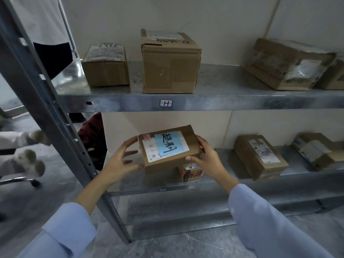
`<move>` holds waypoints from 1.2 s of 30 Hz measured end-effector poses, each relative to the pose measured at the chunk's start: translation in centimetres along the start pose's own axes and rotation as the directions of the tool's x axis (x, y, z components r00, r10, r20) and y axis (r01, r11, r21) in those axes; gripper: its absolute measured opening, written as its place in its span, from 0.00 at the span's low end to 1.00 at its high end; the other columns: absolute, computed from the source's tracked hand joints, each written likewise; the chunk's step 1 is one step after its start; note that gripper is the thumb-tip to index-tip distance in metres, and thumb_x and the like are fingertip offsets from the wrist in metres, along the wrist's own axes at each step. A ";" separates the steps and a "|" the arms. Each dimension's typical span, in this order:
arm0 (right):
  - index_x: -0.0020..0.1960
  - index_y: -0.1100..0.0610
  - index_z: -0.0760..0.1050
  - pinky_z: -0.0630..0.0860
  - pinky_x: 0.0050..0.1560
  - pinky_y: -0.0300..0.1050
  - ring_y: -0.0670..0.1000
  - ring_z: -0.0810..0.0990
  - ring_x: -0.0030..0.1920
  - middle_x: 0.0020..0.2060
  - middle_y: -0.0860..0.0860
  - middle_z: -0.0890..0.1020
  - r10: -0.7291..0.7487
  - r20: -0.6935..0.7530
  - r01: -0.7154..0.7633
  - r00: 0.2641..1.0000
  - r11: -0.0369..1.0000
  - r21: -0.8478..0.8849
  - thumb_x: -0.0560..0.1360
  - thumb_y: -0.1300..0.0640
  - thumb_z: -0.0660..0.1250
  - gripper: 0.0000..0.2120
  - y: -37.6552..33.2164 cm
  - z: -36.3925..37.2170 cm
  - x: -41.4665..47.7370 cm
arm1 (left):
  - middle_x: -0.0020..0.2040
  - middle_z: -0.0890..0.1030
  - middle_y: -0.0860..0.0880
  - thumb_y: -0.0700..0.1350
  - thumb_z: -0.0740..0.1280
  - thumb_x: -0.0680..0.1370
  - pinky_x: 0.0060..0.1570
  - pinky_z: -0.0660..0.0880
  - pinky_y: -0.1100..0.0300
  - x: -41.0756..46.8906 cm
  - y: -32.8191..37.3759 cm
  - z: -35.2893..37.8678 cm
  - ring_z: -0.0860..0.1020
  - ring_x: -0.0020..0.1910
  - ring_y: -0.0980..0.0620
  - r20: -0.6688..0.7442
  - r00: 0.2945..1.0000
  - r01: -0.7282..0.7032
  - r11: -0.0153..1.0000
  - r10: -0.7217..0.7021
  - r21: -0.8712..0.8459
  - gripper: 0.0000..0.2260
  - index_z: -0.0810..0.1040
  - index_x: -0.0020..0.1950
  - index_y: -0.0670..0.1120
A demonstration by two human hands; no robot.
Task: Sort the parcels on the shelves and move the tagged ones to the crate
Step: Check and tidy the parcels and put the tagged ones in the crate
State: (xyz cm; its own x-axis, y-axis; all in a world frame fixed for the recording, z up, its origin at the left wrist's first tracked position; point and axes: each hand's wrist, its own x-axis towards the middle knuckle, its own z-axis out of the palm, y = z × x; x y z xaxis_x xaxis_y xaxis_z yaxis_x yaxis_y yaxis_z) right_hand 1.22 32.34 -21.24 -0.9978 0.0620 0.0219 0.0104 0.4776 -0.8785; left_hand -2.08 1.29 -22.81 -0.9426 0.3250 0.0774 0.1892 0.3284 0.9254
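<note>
The right hand (206, 159) grips a blue-tagged brown cardboard parcel (169, 148) over the lower grey metal shelf's (301, 175) front edge. The left hand (121, 161) touches it with spread fingers.

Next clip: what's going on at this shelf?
A person in light blue sleeves is taking hold of the blue-tagged box on the lower shelf. The right hand grips its right end. The left hand, fingers spread, touches its left side. The box is on or just above a small red-taped parcel; I cannot tell which. Other cardboard parcels sit along both shelves. No crate is in view.
</note>
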 end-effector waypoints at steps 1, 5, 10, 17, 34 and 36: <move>0.76 0.51 0.61 0.73 0.60 0.30 0.40 0.73 0.61 0.59 0.37 0.74 -0.005 0.022 0.005 1.000 1.000 -0.012 0.69 0.59 0.77 0.40 -0.1 -0.1 -0.1 | 0.72 0.65 0.62 0.47 0.81 0.66 0.57 0.72 0.60 0.1 0.0 -0.2 0.70 0.65 0.58 -0.003 1.000 0.009 0.999 -0.009 0.040 0.45 0.60 0.76 0.60; 0.76 0.52 0.60 0.74 0.67 0.48 0.45 0.70 0.66 0.63 0.40 0.72 -0.051 0.097 0.056 0.994 0.997 -0.059 0.69 0.57 0.77 0.41 -0.8 -0.3 -0.4 | 0.70 0.67 0.63 0.53 0.82 0.58 0.61 0.68 0.61 -0.1 0.0 -0.5 0.66 0.67 0.66 0.067 0.998 0.000 0.996 -0.006 0.087 0.51 0.60 0.75 0.60; 0.74 0.50 0.60 0.73 0.67 0.50 0.47 0.70 0.67 0.64 0.43 0.72 -0.100 0.063 0.107 0.993 0.988 -0.109 0.63 0.55 0.82 0.47 -1.4 0.5 -0.6 | 0.64 0.73 0.60 0.40 0.84 0.60 0.63 0.68 0.67 -0.5 -0.3 0.8 0.70 0.63 0.69 0.054 0.998 -0.042 0.996 0.038 0.078 0.43 0.67 0.69 0.57; 0.76 0.53 0.61 0.70 0.70 0.51 0.50 0.69 0.70 0.68 0.49 0.72 -0.097 0.002 0.097 0.995 0.993 -0.070 0.61 0.56 0.83 0.50 -1.2 1.2 -0.4 | 0.58 0.78 0.60 0.37 0.82 0.62 0.58 0.73 0.67 -0.6 -0.6 0.4 0.75 0.61 0.59 0.084 0.995 -0.054 0.999 0.053 0.006 0.35 0.70 0.64 0.52; 0.75 0.48 0.61 0.74 0.50 0.29 0.45 0.74 0.60 0.70 0.47 0.70 -0.045 -0.116 0.044 0.992 0.999 -0.015 0.62 0.55 0.82 0.48 -0.7 2.7 0.6 | 0.61 0.77 0.64 0.45 0.83 0.61 0.56 0.73 0.64 -0.9 -0.6 1.2 0.72 0.64 0.63 0.041 0.999 0.021 1.000 -0.022 0.019 0.40 0.68 0.67 0.61; 0.75 0.49 0.62 0.73 0.48 0.27 0.45 0.74 0.59 0.69 0.45 0.69 -0.028 -0.134 0.030 0.991 0.999 0.012 0.62 0.55 0.81 0.47 -0.7 2.9 0.7 | 0.61 0.77 0.64 0.44 0.83 0.61 0.56 0.73 0.66 -1.0 -0.5 1.3 0.73 0.64 0.63 0.018 1.000 0.020 1.000 -0.020 0.006 0.40 0.68 0.68 0.59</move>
State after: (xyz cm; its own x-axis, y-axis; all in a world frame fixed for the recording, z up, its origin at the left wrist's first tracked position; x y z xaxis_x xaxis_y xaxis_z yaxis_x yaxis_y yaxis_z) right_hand 0.36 29.55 -21.97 -0.9801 0.1652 0.1104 -0.0205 0.4686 -0.8832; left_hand -0.91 1.96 -23.85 -0.9411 0.3341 0.0518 0.1718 0.3407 0.9243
